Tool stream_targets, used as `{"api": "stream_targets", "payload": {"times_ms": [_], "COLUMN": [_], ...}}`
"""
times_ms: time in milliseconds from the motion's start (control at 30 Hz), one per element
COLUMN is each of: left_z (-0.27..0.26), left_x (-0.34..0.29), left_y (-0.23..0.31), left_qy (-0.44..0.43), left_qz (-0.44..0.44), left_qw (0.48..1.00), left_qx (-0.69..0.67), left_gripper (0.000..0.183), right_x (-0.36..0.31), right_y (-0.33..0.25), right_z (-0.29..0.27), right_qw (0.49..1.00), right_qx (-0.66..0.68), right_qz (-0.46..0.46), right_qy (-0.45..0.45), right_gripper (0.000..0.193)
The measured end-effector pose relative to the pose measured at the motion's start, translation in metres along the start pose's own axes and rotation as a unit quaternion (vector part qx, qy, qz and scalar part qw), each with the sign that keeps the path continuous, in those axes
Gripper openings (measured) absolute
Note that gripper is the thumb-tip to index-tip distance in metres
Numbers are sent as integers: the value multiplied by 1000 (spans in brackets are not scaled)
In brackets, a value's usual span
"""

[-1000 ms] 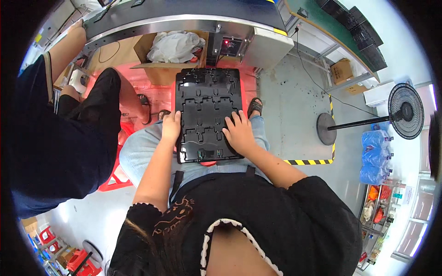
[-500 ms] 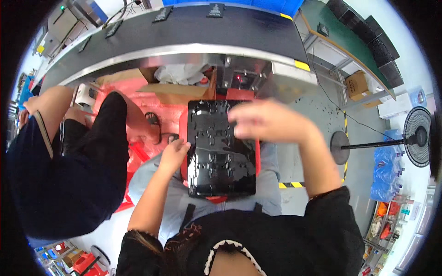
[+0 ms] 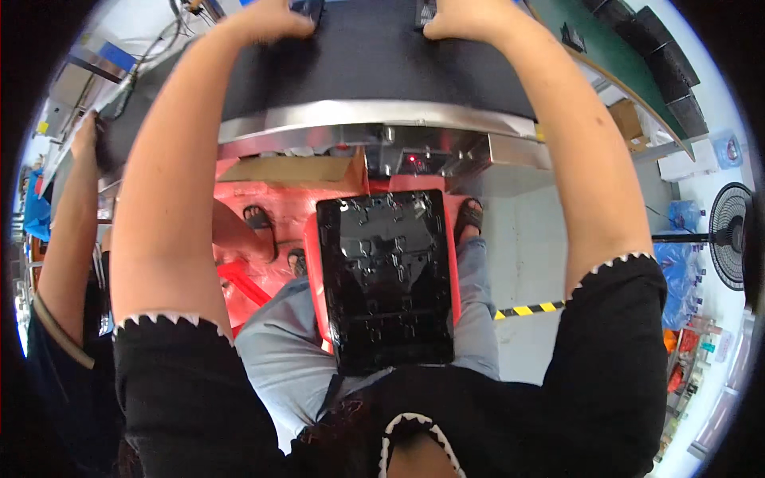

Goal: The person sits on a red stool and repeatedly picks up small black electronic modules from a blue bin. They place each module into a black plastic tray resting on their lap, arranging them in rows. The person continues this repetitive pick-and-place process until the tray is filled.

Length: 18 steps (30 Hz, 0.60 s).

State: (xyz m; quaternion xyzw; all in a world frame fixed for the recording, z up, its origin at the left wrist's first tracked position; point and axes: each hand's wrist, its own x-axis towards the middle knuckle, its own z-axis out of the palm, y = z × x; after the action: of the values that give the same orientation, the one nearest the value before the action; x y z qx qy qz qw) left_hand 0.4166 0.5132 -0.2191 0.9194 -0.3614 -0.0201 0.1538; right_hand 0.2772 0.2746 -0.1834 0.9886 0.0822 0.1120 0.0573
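Both my arms reach forward over the dark conveyor belt (image 3: 366, 68). At the top edge of the view, my left hand (image 3: 275, 17) is closed on a small flat black packet (image 3: 311, 8), its thumb on the near side. My right hand (image 3: 470, 17), further right, grips another flat black packet (image 3: 425, 11) with pale print. Some fingers of both hands are cut off by the view's edge. Between my knees a glossy black plastic tray (image 3: 386, 319) with moulded shapes lies on a red stool (image 3: 315, 307), untouched by either hand.
A co-worker's arm (image 3: 68, 247) reaches to the belt at left. The belt's metal edge (image 3: 374, 111) runs across in front of me, above an open cardboard box (image 3: 291, 171). A black fan (image 3: 727, 231) stands at right, near a green-topped table (image 3: 629, 88).
Both hands have left the tray and stretched forward onto the belt, taking hold of packets there. The co-worker's arm has also reached toward the belt.
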Motion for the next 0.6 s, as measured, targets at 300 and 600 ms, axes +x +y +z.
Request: {"api": "stream_targets", "payload": {"times_ms": [300,600], "left_z": [3,49], "left_x": [-39,-226], "left_y": [52,123], "left_qy": [196,157], "left_qz": [122,206], "left_qw": [972,966], "left_qx": [48,-13], "left_gripper": [76,80], "right_x": [-199,-219], "right_y": [-120,-131], "right_z": [51,175], "right_qw": [930,959], "right_qx": [342,275], "right_qz": [-131,-46], "right_qy": [28,-51], "right_gripper": [79,65]}}
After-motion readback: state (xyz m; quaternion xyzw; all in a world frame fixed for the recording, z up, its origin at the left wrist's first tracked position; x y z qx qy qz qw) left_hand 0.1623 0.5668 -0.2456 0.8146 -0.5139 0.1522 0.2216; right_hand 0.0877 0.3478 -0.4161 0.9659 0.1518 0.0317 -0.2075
